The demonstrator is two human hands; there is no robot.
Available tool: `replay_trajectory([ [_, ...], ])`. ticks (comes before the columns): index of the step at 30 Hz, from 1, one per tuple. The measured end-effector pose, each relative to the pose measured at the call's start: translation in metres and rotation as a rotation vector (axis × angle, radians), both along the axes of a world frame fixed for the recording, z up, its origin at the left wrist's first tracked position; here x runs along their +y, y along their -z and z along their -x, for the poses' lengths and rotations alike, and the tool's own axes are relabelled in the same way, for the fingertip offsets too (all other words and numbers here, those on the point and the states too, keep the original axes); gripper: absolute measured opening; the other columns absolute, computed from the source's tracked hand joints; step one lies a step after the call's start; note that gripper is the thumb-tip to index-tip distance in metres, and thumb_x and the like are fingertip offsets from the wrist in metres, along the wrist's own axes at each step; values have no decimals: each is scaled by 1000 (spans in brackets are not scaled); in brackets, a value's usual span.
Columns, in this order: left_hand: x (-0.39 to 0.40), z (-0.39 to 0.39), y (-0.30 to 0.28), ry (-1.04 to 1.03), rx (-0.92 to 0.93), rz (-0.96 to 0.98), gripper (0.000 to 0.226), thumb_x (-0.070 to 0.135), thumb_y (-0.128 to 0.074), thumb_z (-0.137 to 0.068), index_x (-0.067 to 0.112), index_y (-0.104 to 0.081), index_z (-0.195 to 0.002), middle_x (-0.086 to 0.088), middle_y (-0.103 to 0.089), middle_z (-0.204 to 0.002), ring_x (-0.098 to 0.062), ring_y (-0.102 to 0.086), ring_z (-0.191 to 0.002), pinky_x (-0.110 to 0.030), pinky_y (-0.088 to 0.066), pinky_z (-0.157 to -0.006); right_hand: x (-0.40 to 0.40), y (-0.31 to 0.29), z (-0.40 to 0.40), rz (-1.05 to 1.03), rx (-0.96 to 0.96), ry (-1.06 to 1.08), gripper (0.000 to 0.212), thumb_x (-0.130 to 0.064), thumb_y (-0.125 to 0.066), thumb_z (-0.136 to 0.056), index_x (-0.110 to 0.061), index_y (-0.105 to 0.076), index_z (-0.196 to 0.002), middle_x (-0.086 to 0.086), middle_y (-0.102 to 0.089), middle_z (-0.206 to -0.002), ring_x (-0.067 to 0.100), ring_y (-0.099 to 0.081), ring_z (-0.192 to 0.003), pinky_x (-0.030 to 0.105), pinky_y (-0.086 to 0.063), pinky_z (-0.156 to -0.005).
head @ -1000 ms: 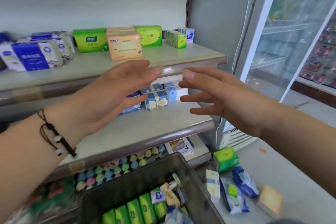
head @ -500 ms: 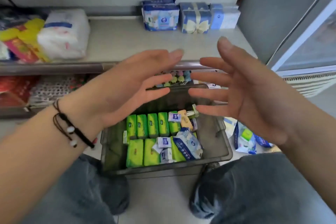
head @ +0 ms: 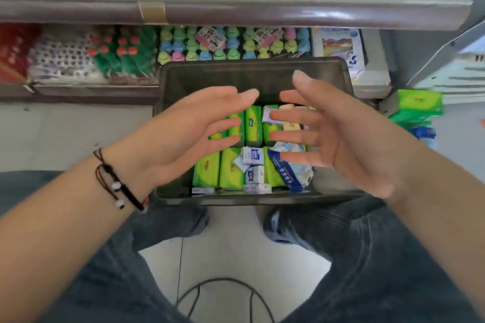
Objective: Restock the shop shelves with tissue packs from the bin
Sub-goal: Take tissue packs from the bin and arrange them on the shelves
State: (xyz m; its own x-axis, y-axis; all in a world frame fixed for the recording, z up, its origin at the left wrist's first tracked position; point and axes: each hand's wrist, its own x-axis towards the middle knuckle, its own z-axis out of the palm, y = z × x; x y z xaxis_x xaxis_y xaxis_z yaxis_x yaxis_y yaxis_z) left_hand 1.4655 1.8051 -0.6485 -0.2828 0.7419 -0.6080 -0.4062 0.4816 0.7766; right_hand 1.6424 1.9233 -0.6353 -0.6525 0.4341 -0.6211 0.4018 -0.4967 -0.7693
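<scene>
Green tissue packs stand in rows inside the dark bin at 12 o'clock of the knees. Left hand and right hand hover above, fingers spread, holding nothing. Packs look light, soft and slippery; grip across the sides. Small white packets lie atop, obstructing; a shelf edge overhangs.

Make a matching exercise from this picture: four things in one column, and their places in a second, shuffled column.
Things:
1. dark grey plastic bin
2. green tissue packs in rows
3. black cord bracelet with white beads
4. pastel bottle caps

Places:
A. on the left wrist
B. on the low shelf behind the bin
C. on the floor in front of the person's feet
D. inside the bin, under the open hands

Pairs: 1-C, 2-D, 3-A, 4-B
</scene>
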Motion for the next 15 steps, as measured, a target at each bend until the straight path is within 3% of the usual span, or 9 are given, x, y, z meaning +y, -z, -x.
replay_trajectory([
  [6,33,18,73,94,25,145,93,47,-89,-61,23,-48,-140,5,-58,-135,-13,-51,-128,-37,-46,-106,24,57,13,32,-152,2,74,-64,-73,-64,-33,-57,-130,-4,-65,-128,18,-67,-111,43,-55,-94],
  [10,54,19,132,166,200,233,85,44,-80,-76,22,-40,-147,5,-45,-148,-12,-46,-132,-35,-40,-111,35,107,26,-11,-291,-29,60,-58,-74,-77,-30,-57,-128,-5,-64,-125,16,-65,-110,39,-54,-92],
  [13,66,16,168,271,379,271,87,43,-77,-80,18,-35,-151,1,-37,-155,-15,-40,-138,-26,-35,-104,40,147,38,-30,-381,-62,63,-57,-74,-79,-26,-56,-130,-5,-62,-125,16,-62,-110,35,-53,-85],
  [15,71,13,188,328,417,284,86,40,-75,-82,15,-31,-153,-2,-35,-157,-18,-38,-140,-23,-33,-98,40,175,46,-28,-428,-90,62,-54,-74,-80,-23,-57,-131,-2,-61,-126,19,-60,-110,40,-53,-90],
])
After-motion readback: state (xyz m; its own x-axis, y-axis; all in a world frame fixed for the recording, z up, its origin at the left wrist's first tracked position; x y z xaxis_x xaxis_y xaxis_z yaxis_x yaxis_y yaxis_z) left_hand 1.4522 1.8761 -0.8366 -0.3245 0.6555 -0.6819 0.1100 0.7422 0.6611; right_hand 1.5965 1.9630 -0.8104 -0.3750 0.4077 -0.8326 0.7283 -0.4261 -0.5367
